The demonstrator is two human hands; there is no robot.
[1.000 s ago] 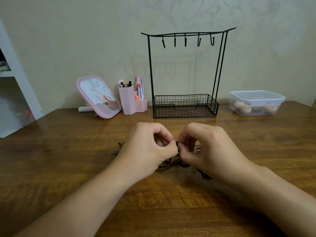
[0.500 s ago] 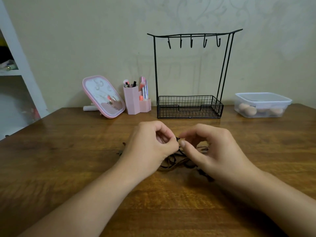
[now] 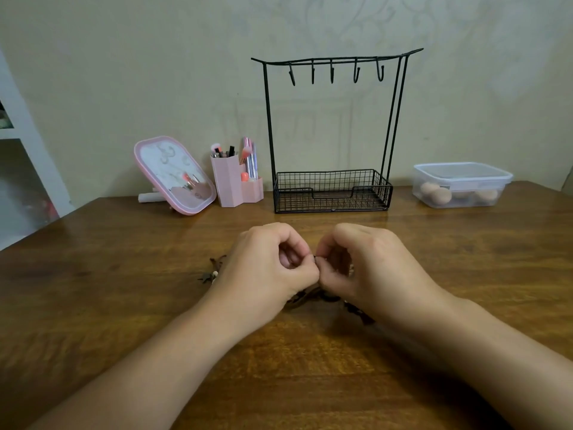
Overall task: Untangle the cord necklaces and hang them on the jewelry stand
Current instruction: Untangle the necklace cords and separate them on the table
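A tangle of dark cord necklaces [image 3: 305, 297] lies on the wooden table [image 3: 124, 274], mostly hidden under my hands; loose ends stick out at the left and lower right. My left hand [image 3: 266, 268] and my right hand [image 3: 369, 268] meet knuckle to knuckle above the tangle, each pinching a bit of cord between thumb and fingertips. The black wire jewelry stand [image 3: 333, 131] stands behind them near the wall, with several bare hooks on its top bar and a mesh basket at its base.
A pink tilted mirror [image 3: 173, 175] and a pink brush holder [image 3: 235, 181] stand left of the stand. A lidded clear plastic box [image 3: 462, 184] holding sponges sits at the back right. A white shelf [image 3: 18, 150] is at the left edge.
My right hand's fingers, spread a little half a second ago, have curled back in against my left hand. The view has shifted slightly; the tangle stays in place.
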